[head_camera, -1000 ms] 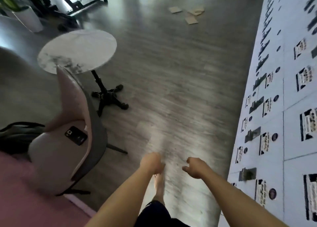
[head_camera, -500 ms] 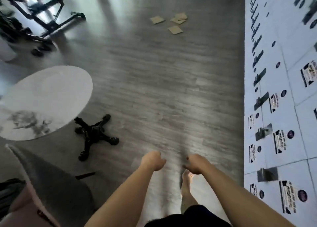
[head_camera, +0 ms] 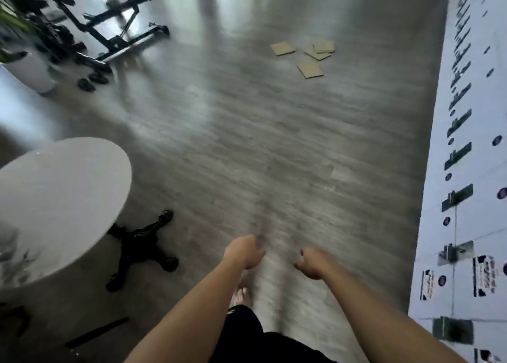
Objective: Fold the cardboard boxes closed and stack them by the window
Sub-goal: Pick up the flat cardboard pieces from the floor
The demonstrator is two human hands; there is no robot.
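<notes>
While both arms reach forward, left hand (head_camera: 244, 253) and right hand (head_camera: 312, 262) hang loosely curled, holding nothing | flat cardboard pieces (head_camera: 310, 55) lie well ahead on the floor (head_camera: 247, 149) | likely light, stiff, bendable; take by opposite edges | smooth wood floor, probably slippery | round table (head_camera: 57, 198) left, white boxes (head_camera: 466, 225) right.

Grey wood floor (head_camera: 247, 143), round white table (head_camera: 55, 198), black metal frame (head_camera: 118, 33), glare.

Box labels (head_camera: 484, 276) blurred, unreadable
</notes>
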